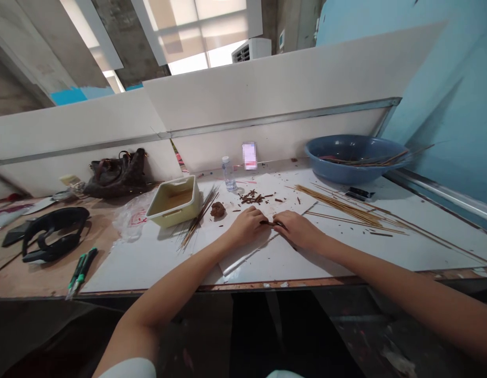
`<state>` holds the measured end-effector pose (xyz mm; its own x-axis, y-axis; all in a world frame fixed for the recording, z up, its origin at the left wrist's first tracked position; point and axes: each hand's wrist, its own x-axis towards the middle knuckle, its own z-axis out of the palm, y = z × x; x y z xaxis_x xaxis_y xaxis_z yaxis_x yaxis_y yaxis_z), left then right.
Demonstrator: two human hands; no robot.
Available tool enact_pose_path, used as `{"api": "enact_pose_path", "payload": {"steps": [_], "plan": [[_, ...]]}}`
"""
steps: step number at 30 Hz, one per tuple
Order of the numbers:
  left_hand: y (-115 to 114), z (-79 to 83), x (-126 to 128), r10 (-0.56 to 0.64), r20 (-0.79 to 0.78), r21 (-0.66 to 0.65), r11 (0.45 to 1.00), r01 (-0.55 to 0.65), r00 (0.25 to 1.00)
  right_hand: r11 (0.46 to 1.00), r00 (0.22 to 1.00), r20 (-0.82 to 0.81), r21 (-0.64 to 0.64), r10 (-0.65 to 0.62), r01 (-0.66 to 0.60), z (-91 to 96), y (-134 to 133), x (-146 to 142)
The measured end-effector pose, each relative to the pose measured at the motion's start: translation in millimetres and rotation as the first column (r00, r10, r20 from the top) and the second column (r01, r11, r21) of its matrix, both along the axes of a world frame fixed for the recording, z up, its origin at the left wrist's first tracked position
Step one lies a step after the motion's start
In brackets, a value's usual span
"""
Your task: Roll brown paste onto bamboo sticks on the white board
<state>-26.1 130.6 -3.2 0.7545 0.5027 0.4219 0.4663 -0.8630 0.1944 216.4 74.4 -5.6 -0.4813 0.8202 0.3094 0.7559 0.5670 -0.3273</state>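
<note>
A short dark brown stick-like piece runs between my two hands above the white work surface. My left hand has its fingers curled over the left end. Opposite it, my right hand closes on the right end, partly hiding the piece. Just beyond my hands lies a small heap of broken brown pieces. Left of the heap sits a brown clay-like lump. Under my hands is a white sheet with a raised, shiny front edge.
A yellow-green tub with brown liquid stands left, beside thin sticks. Behind are a clear bottle and a phone. Long tan sticks lie right, before a blue basin. Green-handled pliers lie far left.
</note>
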Motion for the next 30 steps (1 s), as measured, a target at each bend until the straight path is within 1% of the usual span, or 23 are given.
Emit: {"api": "enact_pose_path", "payload": {"steps": [2, 4, 6, 8, 10, 13, 17, 20, 23, 27, 30], "plan": [[2.9, -2.7, -2.1, 0.057, 0.030, 0.014, 0.998, -0.058, 0.998, 1.000, 1.000, -0.017, -0.021, -0.020, 0.019, 1.3, 12.8, -4.4], [6.9, -5.3, -5.1, 0.118, 0.062, 0.019, 0.993, -0.120, 0.991, 1.000, 0.999, -0.046, -0.028, -0.009, 0.008, 3.4, 28.1, -8.9], [11.7, -7.0, -8.9, 0.155, 0.090, 0.017, 0.987, -0.157, 0.984, 0.998, 0.995, -0.081, -0.023, 0.058, -0.060, 5.6, 42.9, -12.5], [16.9, -7.7, -12.8, 0.165, 0.100, 0.010, 0.986, -0.167, 0.981, 0.990, 0.983, -0.119, -0.018, 0.137, -0.140, 6.7, 54.5, -14.3], [21.3, -7.3, -16.3, 0.170, 0.096, -0.006, 0.985, -0.170, 0.981, 0.985, 0.972, -0.159, -0.014, 0.170, -0.174, 5.9, 61.4, -13.9], [24.6, -5.8, -19.0, 0.186, 0.077, -0.037, 0.982, -0.183, 0.980, 0.982, 0.961, -0.206, 0.000, 0.183, -0.187, 1.6, 63.7, -11.4], [22.7, -3.7, -18.0, 0.187, 0.054, -0.054, 0.981, -0.184, 0.981, 0.981, 0.953, -0.237, 0.015, 0.191, -0.193, -6.1, 61.4, -9.2], [20.9, -3.2, -16.8, 0.184, 0.084, -0.066, 0.982, -0.179, 0.979, 0.981, 0.955, -0.225, 0.045, 0.192, -0.187, -11.3, 61.6, -8.3], [21.3, -3.9, -16.3, 0.203, 0.126, -0.113, 0.975, -0.190, 0.971, 0.981, 0.957, -0.221, 0.065, 0.190, -0.180, -15.4, 63.3, -7.4], [22.0, -3.6, -15.4, 0.247, 0.122, -0.178, 0.958, -0.223, 0.961, 0.987, 0.956, -0.246, 0.051, 0.162, -0.154, -18.3, 64.1, -7.8], [20.4, -0.5, -14.9, 0.237, 0.123, -0.173, 0.961, -0.215, 0.964, 0.989, 0.955, -0.257, 0.052, 0.150, -0.141, -18.4, 63.6, -8.5]]}}
